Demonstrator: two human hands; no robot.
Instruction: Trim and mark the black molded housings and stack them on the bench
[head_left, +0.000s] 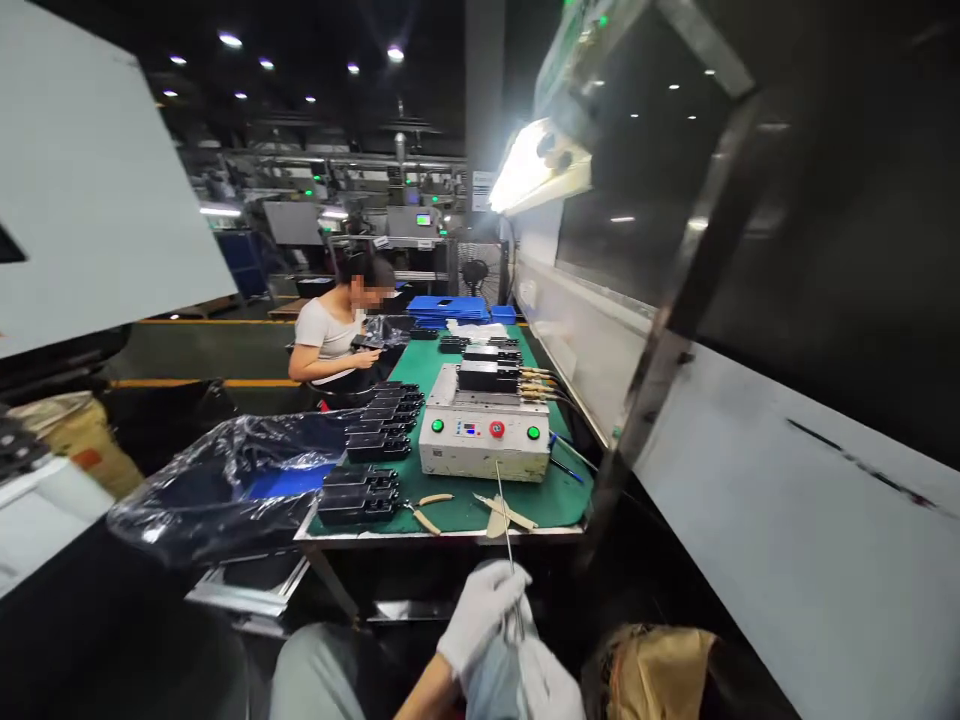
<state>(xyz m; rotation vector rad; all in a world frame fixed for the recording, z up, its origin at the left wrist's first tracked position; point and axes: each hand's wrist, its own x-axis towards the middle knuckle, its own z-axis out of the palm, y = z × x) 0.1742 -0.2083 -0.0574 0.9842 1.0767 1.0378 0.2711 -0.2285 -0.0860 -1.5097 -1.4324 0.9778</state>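
Both of my hands wear white gloves and are low in the view, over my lap in front of the table edge. My left hand [484,612] is closed round a thin metal rod [506,525], which slants up past the table edge. Just below and to the right, my right hand [547,682] grips the lower part of the same rod; its fingers are partly hidden. The rod's upper tip overlaps the front of a white control box [480,460]. Beyond the rod, a knife-like tool with a tan handle [517,514] and pliers with tan handles [427,517] lie on the green tabletop [461,490].
Rows of black plastic housings [356,500] line the table's left side. Another black housing [487,375] sits on the box, with cables behind it. A plastic-lined blue bin [292,480] stands left. A co-worker [330,340] sits beyond it, holding a black part. Pens [566,470] lie right.
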